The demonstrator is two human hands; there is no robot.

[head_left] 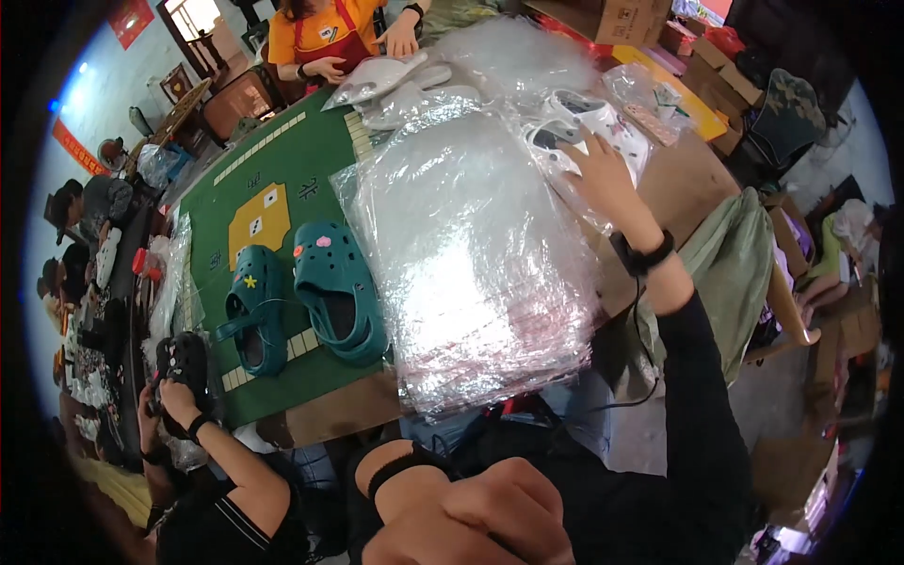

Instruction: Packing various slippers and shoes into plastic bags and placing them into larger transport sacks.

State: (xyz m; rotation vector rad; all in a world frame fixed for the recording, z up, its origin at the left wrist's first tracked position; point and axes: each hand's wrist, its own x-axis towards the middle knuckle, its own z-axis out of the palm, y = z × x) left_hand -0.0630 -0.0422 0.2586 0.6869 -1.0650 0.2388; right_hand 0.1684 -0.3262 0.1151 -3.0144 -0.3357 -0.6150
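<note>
Clogs under right hand, toes rightward, long axis oblique

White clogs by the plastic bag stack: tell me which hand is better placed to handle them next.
The right hand, I judge: its fingers are at the white clogs, arm stretched out, while the left hand is close to the camera, well away from them.

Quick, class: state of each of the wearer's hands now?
Left hand: looks curled; whether it holds anything can't be told.
Right hand: on the white clogs; grip can't be told.
</note>
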